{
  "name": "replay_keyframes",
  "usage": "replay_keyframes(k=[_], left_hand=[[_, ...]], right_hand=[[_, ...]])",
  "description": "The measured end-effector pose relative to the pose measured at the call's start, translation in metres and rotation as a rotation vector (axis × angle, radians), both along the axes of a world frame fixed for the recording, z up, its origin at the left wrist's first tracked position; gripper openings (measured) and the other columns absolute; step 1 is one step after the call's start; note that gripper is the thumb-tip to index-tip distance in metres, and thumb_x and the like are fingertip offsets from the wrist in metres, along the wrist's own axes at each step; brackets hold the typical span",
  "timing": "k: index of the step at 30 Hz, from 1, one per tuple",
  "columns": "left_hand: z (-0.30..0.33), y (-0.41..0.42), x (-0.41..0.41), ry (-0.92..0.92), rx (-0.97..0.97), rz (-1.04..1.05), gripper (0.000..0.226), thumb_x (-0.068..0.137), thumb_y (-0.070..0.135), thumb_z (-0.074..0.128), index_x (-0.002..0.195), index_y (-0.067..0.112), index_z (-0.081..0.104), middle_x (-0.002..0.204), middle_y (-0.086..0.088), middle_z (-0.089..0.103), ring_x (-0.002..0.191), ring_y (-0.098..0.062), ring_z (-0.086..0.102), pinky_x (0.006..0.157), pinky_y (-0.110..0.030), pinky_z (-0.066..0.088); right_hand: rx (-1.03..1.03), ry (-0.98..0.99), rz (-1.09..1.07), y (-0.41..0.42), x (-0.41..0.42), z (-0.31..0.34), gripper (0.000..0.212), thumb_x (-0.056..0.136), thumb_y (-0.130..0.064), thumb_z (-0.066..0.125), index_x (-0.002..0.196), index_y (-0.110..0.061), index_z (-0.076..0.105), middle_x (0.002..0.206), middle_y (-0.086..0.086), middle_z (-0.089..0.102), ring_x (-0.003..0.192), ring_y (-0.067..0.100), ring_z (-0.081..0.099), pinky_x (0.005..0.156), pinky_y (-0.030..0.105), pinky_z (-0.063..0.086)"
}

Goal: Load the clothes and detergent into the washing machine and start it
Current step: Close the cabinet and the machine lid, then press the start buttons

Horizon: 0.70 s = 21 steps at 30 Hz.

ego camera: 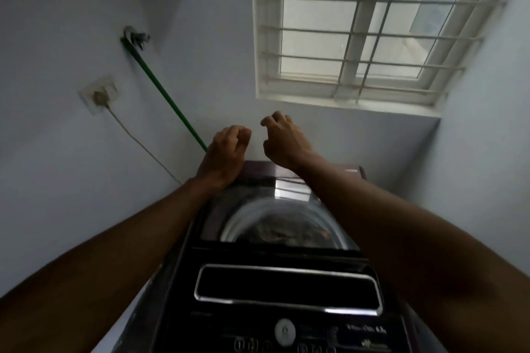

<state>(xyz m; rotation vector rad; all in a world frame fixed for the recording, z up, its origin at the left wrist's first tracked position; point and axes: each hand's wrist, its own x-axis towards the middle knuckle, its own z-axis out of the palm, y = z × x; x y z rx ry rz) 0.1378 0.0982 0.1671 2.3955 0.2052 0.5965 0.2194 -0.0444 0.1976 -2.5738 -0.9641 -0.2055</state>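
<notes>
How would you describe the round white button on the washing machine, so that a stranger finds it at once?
Start at the dark top-loading washing machine under the window. On its near control panel, below the long chrome-framed display, sits the round white button. It is the only large pale circle; its neighbours are small dark outlined keys.

Both hands, left hand [226, 149] and right hand [282, 139], are hovering empty, fingers loosely curled, above the closed top-loading washing machine [275, 238].
</notes>
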Motion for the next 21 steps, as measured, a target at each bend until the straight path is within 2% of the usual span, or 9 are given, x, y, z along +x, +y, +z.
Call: replay_keyframes(k=[4, 7, 11, 13, 16, 19, 21], left_hand=[[-0.020, -0.010, -0.018, 0.012, -0.019, -0.003, 0.058, 0.100, 0.057, 0.027, 0.116, 0.014, 0.061, 0.113, -0.008, 0.062, 0.103, -0.024, 0.057, 0.090, -0.041, 0.049], [-0.032, -0.013, -0.024, 0.045, -0.026, 0.010, 0.046, 0.102, 0.048, 0.034, 0.111, 0.014, 0.063, 0.109, -0.007, 0.063, 0.101, -0.024, 0.057, 0.090, -0.042, 0.049], [-0.039, -0.015, -0.032, 0.143, -0.066, -0.036, 0.045, 0.102, 0.046, 0.034, 0.112, 0.013, 0.064, 0.112, -0.009, 0.063, 0.104, -0.026, 0.058, 0.096, -0.038, 0.046], [-0.041, -0.019, -0.037, 0.167, -0.072, -0.058, 0.040, 0.104, 0.039, 0.039, 0.110, 0.010, 0.064, 0.112, -0.012, 0.064, 0.105, -0.027, 0.059, 0.094, -0.034, 0.044], [-0.050, -0.028, -0.052, 0.178, -0.065, -0.087, 0.027, 0.102, 0.031, 0.050, 0.110, 0.011, 0.066, 0.112, -0.007, 0.063, 0.100, -0.016, 0.056, 0.087, -0.024, 0.039], [-0.067, -0.028, -0.074, 0.162, -0.029, -0.106, 0.020, 0.096, 0.024, 0.058, 0.110, 0.014, 0.067, 0.111, -0.005, 0.063, 0.102, -0.020, 0.059, 0.090, -0.028, 0.044], [-0.079, -0.024, -0.091, 0.175, -0.030, -0.113, 0.018, 0.094, 0.022, 0.059, 0.108, 0.016, 0.069, 0.111, -0.006, 0.063, 0.103, -0.021, 0.060, 0.093, -0.033, 0.047]], right_hand=[[-0.024, 0.028, -0.009, -0.011, -0.017, -0.019, 0.049, 0.085, -0.005, 0.057, 0.134, -0.006, 0.052, 0.132, 0.015, 0.049, 0.123, 0.034, 0.045, 0.096, 0.045, 0.047], [-0.004, 0.050, -0.023, -0.017, -0.029, -0.031, 0.048, 0.086, -0.006, 0.057, 0.134, -0.006, 0.052, 0.133, 0.015, 0.050, 0.122, 0.033, 0.046, 0.097, 0.044, 0.047], [0.005, 0.075, -0.051, -0.020, -0.049, -0.053, 0.044, 0.086, -0.010, 0.059, 0.130, -0.007, 0.054, 0.128, 0.015, 0.052, 0.117, 0.034, 0.049, 0.095, 0.047, 0.048], [0.022, 0.083, -0.085, -0.020, -0.062, -0.063, 0.039, 0.085, -0.014, 0.061, 0.123, -0.006, 0.057, 0.121, 0.016, 0.054, 0.111, 0.037, 0.052, 0.091, 0.050, 0.049], [0.024, 0.105, -0.127, -0.020, -0.086, -0.077, 0.033, 0.085, -0.016, 0.057, 0.116, -0.005, 0.058, 0.115, 0.016, 0.055, 0.106, 0.037, 0.053, 0.086, 0.051, 0.051], [0.002, 0.113, -0.155, -0.022, -0.112, -0.089, 0.034, 0.082, -0.015, 0.053, 0.115, -0.007, 0.059, 0.117, 0.015, 0.055, 0.107, 0.036, 0.053, 0.083, 0.050, 0.051], [-0.015, 0.142, -0.180, -0.024, -0.128, -0.096, 0.038, 0.082, -0.011, 0.053, 0.120, -0.007, 0.058, 0.122, 0.015, 0.054, 0.112, 0.036, 0.052, 0.086, 0.049, 0.050]])
